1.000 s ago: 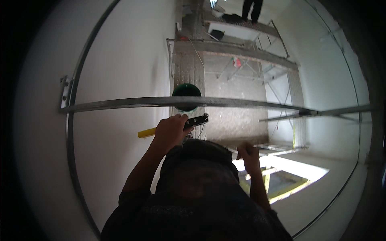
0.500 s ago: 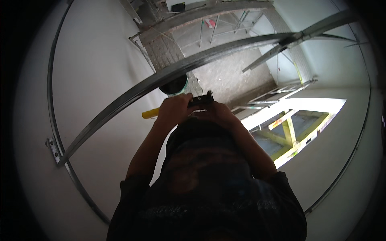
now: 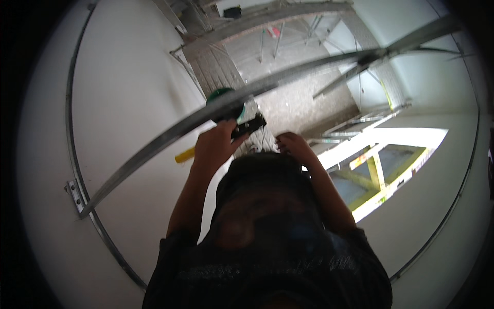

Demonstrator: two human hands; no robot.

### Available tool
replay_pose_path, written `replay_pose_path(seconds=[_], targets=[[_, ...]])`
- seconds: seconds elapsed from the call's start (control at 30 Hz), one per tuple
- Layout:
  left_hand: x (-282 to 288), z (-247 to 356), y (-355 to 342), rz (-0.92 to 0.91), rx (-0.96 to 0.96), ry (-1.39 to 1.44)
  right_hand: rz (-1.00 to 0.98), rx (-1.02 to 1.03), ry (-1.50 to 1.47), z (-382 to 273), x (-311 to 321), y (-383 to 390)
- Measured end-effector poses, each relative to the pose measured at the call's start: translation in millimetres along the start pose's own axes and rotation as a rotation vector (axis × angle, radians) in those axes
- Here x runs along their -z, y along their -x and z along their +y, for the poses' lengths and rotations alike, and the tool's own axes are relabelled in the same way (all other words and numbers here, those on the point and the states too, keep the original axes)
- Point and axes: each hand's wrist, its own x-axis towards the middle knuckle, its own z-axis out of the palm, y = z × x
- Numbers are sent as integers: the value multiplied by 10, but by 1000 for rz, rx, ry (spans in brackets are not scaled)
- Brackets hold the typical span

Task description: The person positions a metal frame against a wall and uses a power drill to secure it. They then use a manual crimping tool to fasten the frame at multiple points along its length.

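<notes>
My left hand [image 3: 213, 144] grips a tool with a yellow handle [image 3: 183, 155] and a black metal head [image 3: 249, 125], held just beneath a grey metal rail [image 3: 154, 141]. A green bucket [image 3: 221, 94] shows beyond the rail, below it and partly hidden. My right hand [image 3: 293, 146] is near my waist, to the right of the tool head and apart from it, its fingers loosely bent and apart, with nothing visible in them. A thin dark cord hangs under the tool head.
Rails cross at upper right [image 3: 380, 54]; a bracket [image 3: 77, 197] fixes the rail at the left wall. Below are scaffold planks [image 3: 210, 67] with frames, a small red item [image 3: 273, 32], a floor [image 3: 293, 103], a ladder [image 3: 360, 123] and a yellow-framed window [image 3: 375, 172] at the right.
Since a second ago the view has turned, slanting the rail. My right hand came up to the tool, then drew slightly back to the right; the tool in my left hand shifted slightly.
</notes>
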Motion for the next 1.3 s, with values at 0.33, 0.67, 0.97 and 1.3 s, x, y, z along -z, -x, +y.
replay_pose_path(seconds=[0.33, 0.67, 0.97, 1.3], targets=[[-800, -1182, 515, -67, 359, 46, -489, 176, 608, 2623, 1336, 406], [-1712, -1879, 1490, -252, 673, 9, 251, -51, 538, 2119, 282, 89], [-1729, -2022, 1829, -317, 793, -5, 210, -102, 552, 2128, 265, 58], [-1668, -1932, 1586, -234, 720, -1, 143, -107, 601, 2074, 301, 171]])
